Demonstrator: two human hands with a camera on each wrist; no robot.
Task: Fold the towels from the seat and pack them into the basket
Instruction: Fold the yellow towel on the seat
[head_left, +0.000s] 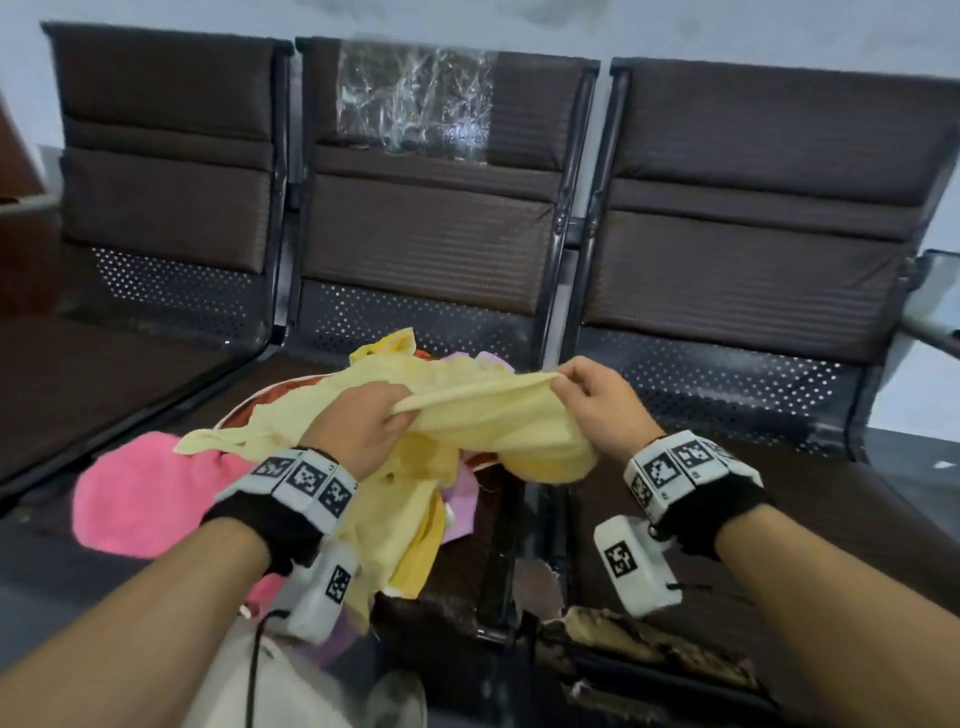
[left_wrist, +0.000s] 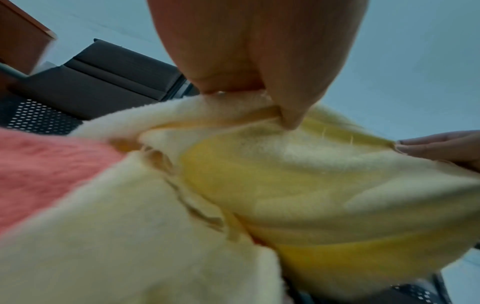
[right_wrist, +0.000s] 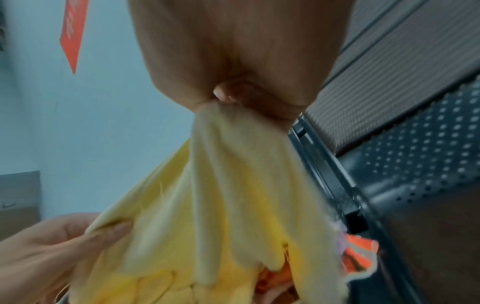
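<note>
A pale yellow towel (head_left: 467, 410) is stretched between both hands above a heap of towels on the middle seat. My left hand (head_left: 363, 421) grips its edge on the left; my right hand (head_left: 587, 387) pinches the edge on the right. The left wrist view shows my left fingers (left_wrist: 293, 98) clamped on the yellow towel (left_wrist: 285, 174). In the right wrist view my right hand (right_wrist: 233, 98) pinches the gathered yellow towel (right_wrist: 228, 195). A pink towel (head_left: 145, 493) lies at the left of the heap, a deeper yellow towel (head_left: 410, 540) and a lilac one (head_left: 462, 504) beneath. No basket shows.
Three dark brown seats in a row, with the middle seat (head_left: 431, 239) behind the heap and the right seat (head_left: 753, 493) bare. A metal frame bar (head_left: 561, 249) divides the seats. Torn seat padding (head_left: 649, 649) lies at the front edge. An orange cloth (right_wrist: 358, 259) peeks out below.
</note>
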